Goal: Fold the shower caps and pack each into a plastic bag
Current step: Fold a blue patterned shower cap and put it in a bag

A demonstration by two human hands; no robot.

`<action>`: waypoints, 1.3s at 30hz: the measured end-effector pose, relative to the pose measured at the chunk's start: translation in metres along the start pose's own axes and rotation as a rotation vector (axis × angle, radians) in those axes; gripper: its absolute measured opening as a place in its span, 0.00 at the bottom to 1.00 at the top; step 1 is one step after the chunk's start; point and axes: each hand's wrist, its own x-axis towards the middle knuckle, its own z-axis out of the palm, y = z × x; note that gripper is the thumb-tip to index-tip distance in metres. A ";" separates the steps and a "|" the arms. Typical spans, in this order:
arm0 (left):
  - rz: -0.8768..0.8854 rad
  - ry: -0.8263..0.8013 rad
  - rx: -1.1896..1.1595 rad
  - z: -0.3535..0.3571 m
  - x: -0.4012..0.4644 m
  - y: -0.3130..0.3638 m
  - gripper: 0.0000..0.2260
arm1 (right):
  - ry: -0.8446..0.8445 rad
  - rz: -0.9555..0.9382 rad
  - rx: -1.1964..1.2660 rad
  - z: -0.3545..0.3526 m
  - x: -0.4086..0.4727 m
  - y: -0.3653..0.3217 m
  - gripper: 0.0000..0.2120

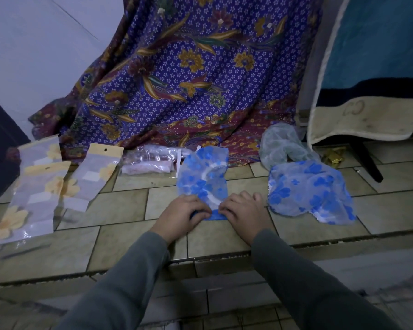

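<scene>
At the centre of the frame, the near edge of a blue-flowered shower cap [203,179] is pinched under the curled fingers of the left hand [182,215] and right hand [244,214] on the tiled floor [119,208].

We see our two forearms clothed in long grey sleeves [138,277] of plain soft cloth, ending at the wrists; our left hand [181,214] and right hand [244,211] are bare, without rings.

cap's near edge [212,216] under fingers [202,210], packets [22,210] blurred
</scene>
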 end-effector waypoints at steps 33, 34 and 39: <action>-0.413 0.068 -0.237 -0.007 0.001 -0.009 0.06 | -0.279 0.164 0.005 -0.003 0.023 -0.001 0.11; -0.427 0.065 -0.235 -0.008 0.002 -0.010 0.06 | -0.290 0.167 -0.012 -0.004 0.024 -0.001 0.11; -0.332 0.112 -0.136 -0.008 -0.001 -0.003 0.04 | -0.307 0.199 -0.058 -0.006 0.027 -0.003 0.13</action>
